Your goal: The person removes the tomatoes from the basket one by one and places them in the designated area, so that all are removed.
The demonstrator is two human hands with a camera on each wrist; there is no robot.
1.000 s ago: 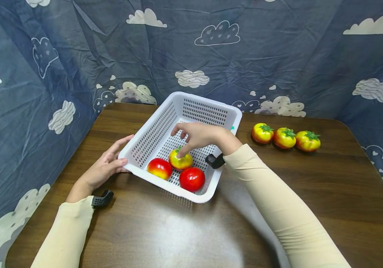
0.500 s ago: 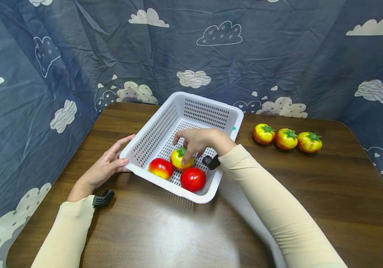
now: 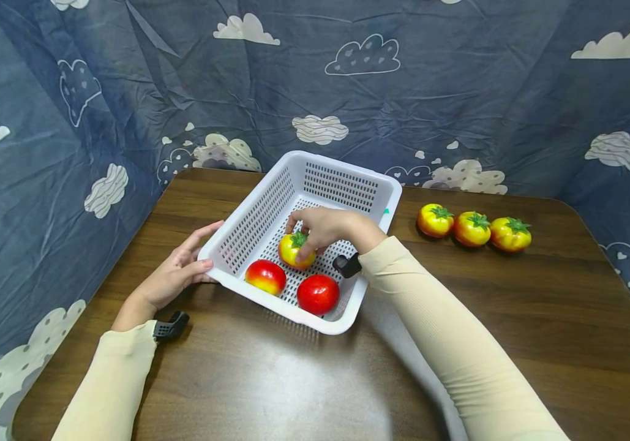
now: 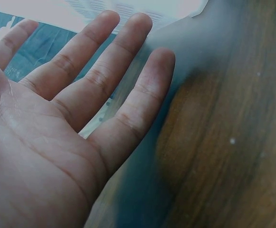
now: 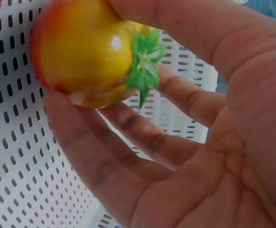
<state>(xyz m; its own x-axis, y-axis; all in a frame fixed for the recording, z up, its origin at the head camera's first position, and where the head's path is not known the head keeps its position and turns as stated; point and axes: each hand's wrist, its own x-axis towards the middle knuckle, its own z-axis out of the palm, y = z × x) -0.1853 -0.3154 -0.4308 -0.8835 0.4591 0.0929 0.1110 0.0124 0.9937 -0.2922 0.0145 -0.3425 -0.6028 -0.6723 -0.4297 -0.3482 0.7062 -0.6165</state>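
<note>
In the head view, my right hand (image 3: 322, 229) reaches into a white slotted plastic basket (image 3: 221, 282) and grips a yellow-and-red toy tomato (image 3: 291, 248). The right wrist view shows this tomato (image 5: 90, 52) between thumb and fingers, its green leafy top (image 5: 146, 61) toward the palm. Two glossy round fruits lie nearer me in the basket: a red-and-yellow one (image 3: 266, 277) and a red one (image 3: 318, 294). My left hand (image 3: 179, 266) touches the basket's left corner, thumb at the rim. Its fingers (image 4: 100, 78) look nearly straight in the left wrist view.
Three more yellow-and-red toy tomatoes (image 3: 471, 229) with green tops stand in a row on the wooden table (image 3: 513, 306), right of the basket. A dark blue cloth (image 3: 458, 92) printed with clouds hangs behind and to the left.
My right hand has closed around the yellow tomato and shifted it slightly away from the two red fruits, opening a gap. The left hand stays at the basket's corner.
</note>
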